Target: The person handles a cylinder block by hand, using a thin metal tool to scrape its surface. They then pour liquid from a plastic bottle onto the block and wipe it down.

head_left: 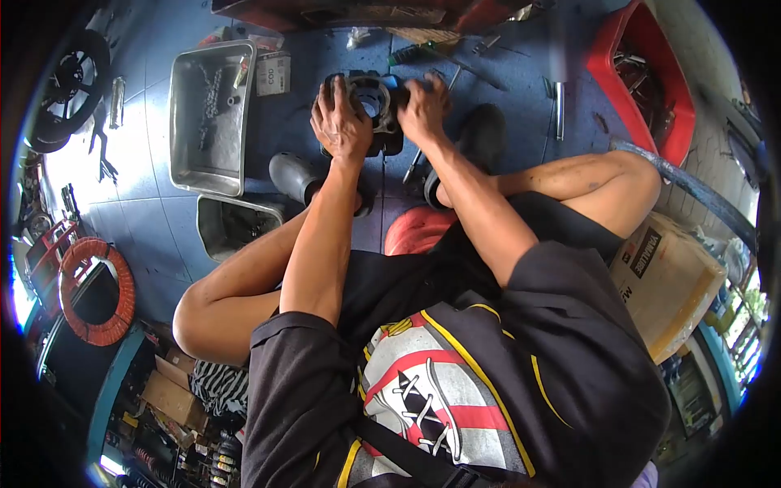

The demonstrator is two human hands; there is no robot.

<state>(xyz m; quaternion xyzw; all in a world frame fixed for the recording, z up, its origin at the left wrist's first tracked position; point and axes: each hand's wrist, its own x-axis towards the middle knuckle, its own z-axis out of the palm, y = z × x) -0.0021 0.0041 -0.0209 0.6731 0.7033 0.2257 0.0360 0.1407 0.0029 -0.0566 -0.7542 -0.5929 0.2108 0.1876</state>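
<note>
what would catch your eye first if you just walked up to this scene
Both hands gripping a dark engine part on the blue floor, top centre: left hand on its left side, right hand on its right. Left of it sits a metal tray; a red tub stands top right.

strong fisheye view – straight lines bow and a black ring cuts off the corners. daylight floods in from the left, glaring white on the blue floor there. the middle is evenly lit – edges soft and smeared.
</note>
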